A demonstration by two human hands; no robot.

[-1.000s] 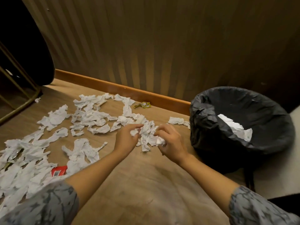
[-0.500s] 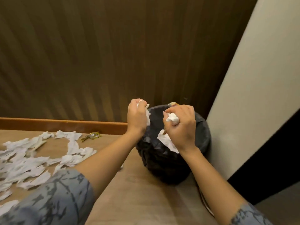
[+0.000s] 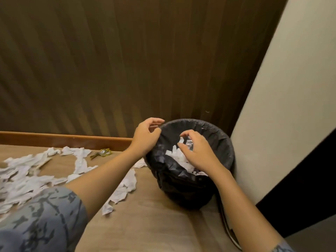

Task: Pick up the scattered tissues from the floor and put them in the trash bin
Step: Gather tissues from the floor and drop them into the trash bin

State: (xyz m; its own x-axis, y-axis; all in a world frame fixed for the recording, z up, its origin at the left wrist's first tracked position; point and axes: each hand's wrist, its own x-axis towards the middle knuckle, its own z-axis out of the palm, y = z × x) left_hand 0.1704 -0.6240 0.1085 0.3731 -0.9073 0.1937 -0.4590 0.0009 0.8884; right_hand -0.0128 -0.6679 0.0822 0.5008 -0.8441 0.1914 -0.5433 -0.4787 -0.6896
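Left hand (image 3: 145, 137) and right hand (image 3: 197, 151) poised over the round bin lined with a black plastic bag (image 3: 218, 139), fingers spread and empty, placed there so the load falls inside. Crumpled white tissue in the bin (image 3: 177, 156); many torn white tissues (image 3: 27, 179) on the tan wooden floor (image 3: 154, 224), apparently awaiting further trips.
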